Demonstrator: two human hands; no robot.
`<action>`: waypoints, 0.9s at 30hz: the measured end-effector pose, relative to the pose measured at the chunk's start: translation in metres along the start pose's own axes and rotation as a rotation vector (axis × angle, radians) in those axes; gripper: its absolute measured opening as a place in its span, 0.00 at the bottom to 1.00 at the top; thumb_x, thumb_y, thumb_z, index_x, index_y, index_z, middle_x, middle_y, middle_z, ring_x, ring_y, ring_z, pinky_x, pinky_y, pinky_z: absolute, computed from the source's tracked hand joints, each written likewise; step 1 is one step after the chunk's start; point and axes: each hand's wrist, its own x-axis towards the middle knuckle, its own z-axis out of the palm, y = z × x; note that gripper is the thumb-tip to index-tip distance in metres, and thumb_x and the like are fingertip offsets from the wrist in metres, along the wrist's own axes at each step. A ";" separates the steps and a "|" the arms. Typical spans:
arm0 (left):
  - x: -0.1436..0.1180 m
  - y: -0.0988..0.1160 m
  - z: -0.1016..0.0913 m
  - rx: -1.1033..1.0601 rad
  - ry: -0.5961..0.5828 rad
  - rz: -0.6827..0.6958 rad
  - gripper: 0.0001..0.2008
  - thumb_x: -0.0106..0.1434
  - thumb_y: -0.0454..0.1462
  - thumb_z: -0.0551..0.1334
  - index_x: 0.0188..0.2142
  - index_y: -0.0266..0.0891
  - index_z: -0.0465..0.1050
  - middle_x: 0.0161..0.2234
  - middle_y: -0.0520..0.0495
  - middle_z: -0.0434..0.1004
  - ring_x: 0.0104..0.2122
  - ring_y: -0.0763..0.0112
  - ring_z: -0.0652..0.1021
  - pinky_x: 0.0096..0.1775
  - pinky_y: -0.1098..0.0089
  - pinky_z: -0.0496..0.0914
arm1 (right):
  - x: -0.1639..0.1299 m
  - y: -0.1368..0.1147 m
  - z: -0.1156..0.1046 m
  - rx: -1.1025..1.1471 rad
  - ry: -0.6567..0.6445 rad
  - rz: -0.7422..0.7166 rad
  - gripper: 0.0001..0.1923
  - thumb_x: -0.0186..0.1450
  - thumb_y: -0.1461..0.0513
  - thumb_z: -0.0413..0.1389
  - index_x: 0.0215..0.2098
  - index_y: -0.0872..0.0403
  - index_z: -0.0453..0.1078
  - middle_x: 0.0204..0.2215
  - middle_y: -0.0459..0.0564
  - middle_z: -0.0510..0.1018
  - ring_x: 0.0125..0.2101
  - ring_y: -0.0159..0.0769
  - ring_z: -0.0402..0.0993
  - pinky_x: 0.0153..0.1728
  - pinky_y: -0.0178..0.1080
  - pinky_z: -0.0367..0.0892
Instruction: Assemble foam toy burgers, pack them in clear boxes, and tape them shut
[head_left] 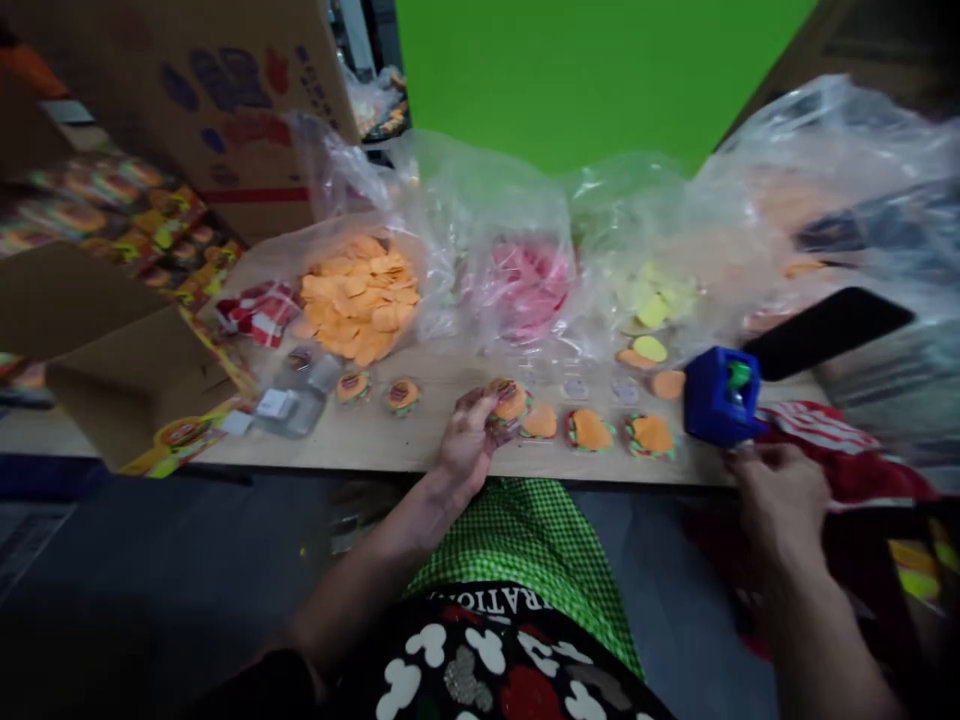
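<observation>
My left hand point(466, 448) rests on the wooden table's front edge point(375, 452) and pinches a small toy burger point(510, 400) of felt layers. A row of similar burgers point(591, 430) lies just to its right, and two more point(379, 390) to its left. My right hand point(780, 492) holds the base of a blue block-shaped tool point(718, 397) with a green part on top, at the table's right front corner. The picture is blurred.
Clear plastic bags hold orange felt pieces point(361, 298), pink pieces point(525, 285) and yellow pieces point(654, 300) behind the row. A cardboard box point(127, 385) and printed packaging sit at left. A black phone point(825, 330) lies at right, above red-and-white cloth point(814, 428).
</observation>
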 end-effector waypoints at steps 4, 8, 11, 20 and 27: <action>0.004 0.001 -0.005 -0.019 0.005 0.076 0.16 0.55 0.36 0.69 0.41 0.39 0.70 0.45 0.44 0.79 0.42 0.65 0.79 0.39 0.67 0.74 | -0.049 -0.061 0.016 0.097 -0.142 -0.214 0.05 0.64 0.55 0.54 0.33 0.47 0.68 0.26 0.50 0.73 0.26 0.39 0.67 0.30 0.45 0.60; 0.003 0.001 -0.006 0.009 -0.013 0.100 0.15 0.56 0.37 0.69 0.42 0.38 0.70 0.45 0.43 0.79 0.42 0.65 0.79 0.41 0.67 0.74 | -0.095 -0.128 0.059 0.492 -0.691 -0.319 0.14 0.65 0.51 0.55 0.40 0.52 0.71 0.20 0.42 0.66 0.21 0.32 0.62 0.23 0.37 0.58; 0.000 0.002 -0.006 0.015 0.027 0.159 0.16 0.56 0.36 0.69 0.43 0.37 0.69 0.44 0.44 0.79 0.44 0.64 0.79 0.43 0.66 0.73 | -0.108 -0.153 0.084 0.603 -0.849 -0.331 0.26 0.67 0.52 0.55 0.59 0.56 0.65 0.18 0.38 0.63 0.20 0.31 0.60 0.23 0.35 0.57; -0.005 0.004 -0.013 0.049 0.029 0.324 0.20 0.56 0.38 0.71 0.46 0.38 0.68 0.42 0.47 0.77 0.41 0.68 0.78 0.47 0.66 0.71 | -0.106 -0.164 0.110 0.546 -0.876 -0.314 0.41 0.64 0.54 0.55 0.70 0.62 0.48 0.16 0.37 0.66 0.17 0.32 0.60 0.20 0.36 0.55; -0.006 0.002 -0.014 0.075 0.014 0.385 0.20 0.55 0.38 0.73 0.44 0.38 0.70 0.41 0.47 0.78 0.41 0.69 0.77 0.47 0.67 0.70 | -0.102 -0.164 0.118 0.421 -0.848 -0.295 0.40 0.62 0.54 0.55 0.68 0.63 0.53 0.16 0.39 0.67 0.17 0.33 0.62 0.19 0.37 0.55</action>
